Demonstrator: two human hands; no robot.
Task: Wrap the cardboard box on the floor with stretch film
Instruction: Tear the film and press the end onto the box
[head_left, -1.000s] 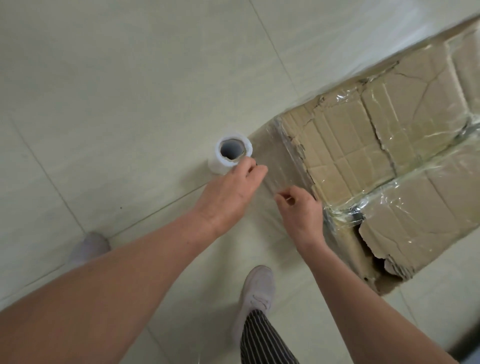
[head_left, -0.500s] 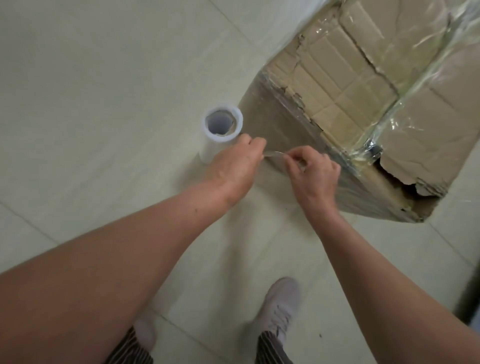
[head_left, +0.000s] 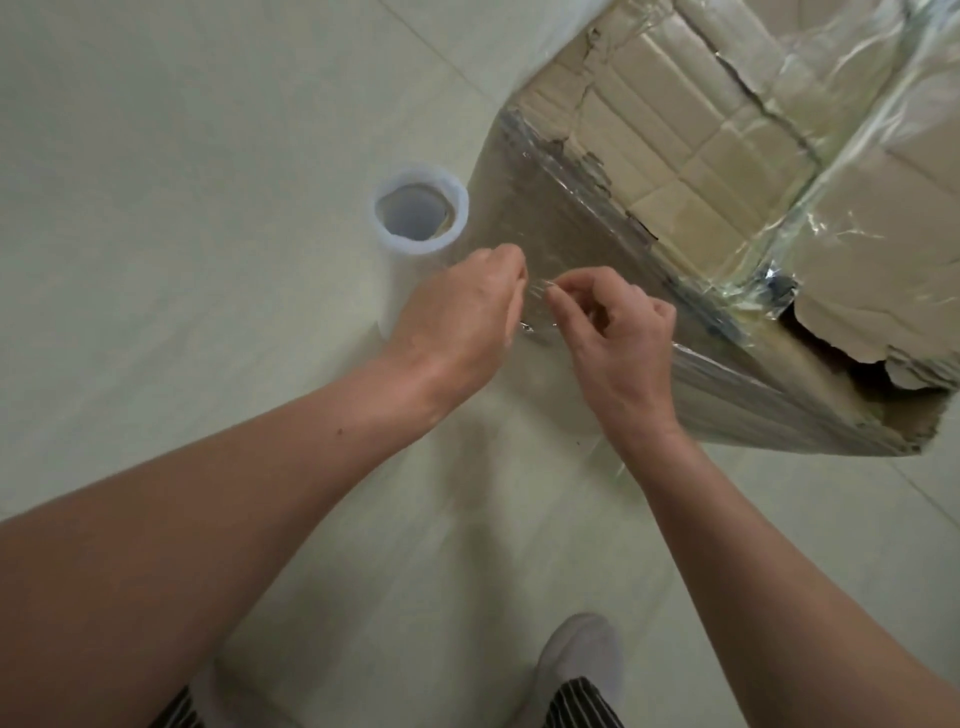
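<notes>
1. The battered brown cardboard box (head_left: 727, 171) sits on the pale tiled floor (head_left: 182, 260) to my upper right, its top and near side already skinned in shiny film.
2. I have the white roll of clear stretch film (head_left: 420, 228) standing upright on the floor just beside the box corner, so both hands are free.
3. My left hand (head_left: 460, 317) and right hand (head_left: 618, 338) each pinch the bunched clear film strand (head_left: 537, 306) between them, fingertips closed on it, close to the box side, probably to tear it from the roll.
</notes>
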